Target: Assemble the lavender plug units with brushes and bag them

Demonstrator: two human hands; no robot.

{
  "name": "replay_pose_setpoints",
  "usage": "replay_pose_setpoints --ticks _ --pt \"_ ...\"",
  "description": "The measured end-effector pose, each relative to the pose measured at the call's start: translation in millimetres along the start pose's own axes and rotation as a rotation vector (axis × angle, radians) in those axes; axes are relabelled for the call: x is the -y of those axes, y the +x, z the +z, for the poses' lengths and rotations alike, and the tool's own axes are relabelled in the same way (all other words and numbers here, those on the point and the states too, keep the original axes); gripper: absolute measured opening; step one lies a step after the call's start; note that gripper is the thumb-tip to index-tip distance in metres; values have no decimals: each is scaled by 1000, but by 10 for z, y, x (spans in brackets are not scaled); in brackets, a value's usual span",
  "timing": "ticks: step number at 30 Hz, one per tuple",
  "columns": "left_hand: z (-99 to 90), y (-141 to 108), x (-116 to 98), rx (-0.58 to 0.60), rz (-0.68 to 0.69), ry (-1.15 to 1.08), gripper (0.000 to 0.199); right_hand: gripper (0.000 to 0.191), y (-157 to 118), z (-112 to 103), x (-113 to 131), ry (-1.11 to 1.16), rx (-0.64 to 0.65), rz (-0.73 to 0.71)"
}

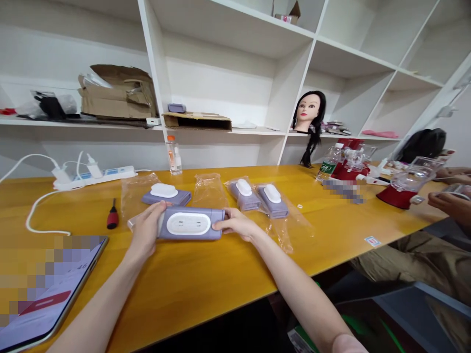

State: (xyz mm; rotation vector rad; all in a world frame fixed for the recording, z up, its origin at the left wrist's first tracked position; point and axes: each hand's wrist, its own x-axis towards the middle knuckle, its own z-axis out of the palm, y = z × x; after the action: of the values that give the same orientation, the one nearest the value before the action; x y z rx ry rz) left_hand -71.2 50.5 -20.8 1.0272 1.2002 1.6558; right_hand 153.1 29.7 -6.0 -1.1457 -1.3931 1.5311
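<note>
Between my two hands, above the table, is a purple-grey oblong case (191, 232) with a white oval plate that has two small slots. My left hand (145, 228) is closed round its left end. On the right end, my right hand (237, 224) grips with thumb and fingers. Just behind lies a similar purple case (180, 198) with a white oval piece on top, near clear plastic wrapping (138, 189). To the right, two more such cases, a nearer one (277, 208) and another (247, 200), lie with clear plastic about them.
A tablet (62, 299) lies front left, near a red-and-black screwdriver (112, 218) and a white power strip (117, 172). A clear bottle with an orange cap (174, 157) stands by the shelves. Rightward are a water bottle (327, 166), red-based appliances (399, 196) and another person's hands (452, 201).
</note>
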Motion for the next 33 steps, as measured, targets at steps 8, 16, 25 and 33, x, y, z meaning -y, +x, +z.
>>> replay_pose_setpoints --ticks 8,16,25,33 --pt "18 -113 -229 104 -52 -113 45 37 -103 -6 -4 -168 91 14" --pt "238 -361 -68 261 -145 -574 40 38 -113 154 17 244 29 -44" --pt "415 -526 40 145 -112 -533 40 41 -62 248 -113 170 134 30" --pt "427 -506 27 191 -162 -561 36 23 -91 376 -188 76 190 -16"
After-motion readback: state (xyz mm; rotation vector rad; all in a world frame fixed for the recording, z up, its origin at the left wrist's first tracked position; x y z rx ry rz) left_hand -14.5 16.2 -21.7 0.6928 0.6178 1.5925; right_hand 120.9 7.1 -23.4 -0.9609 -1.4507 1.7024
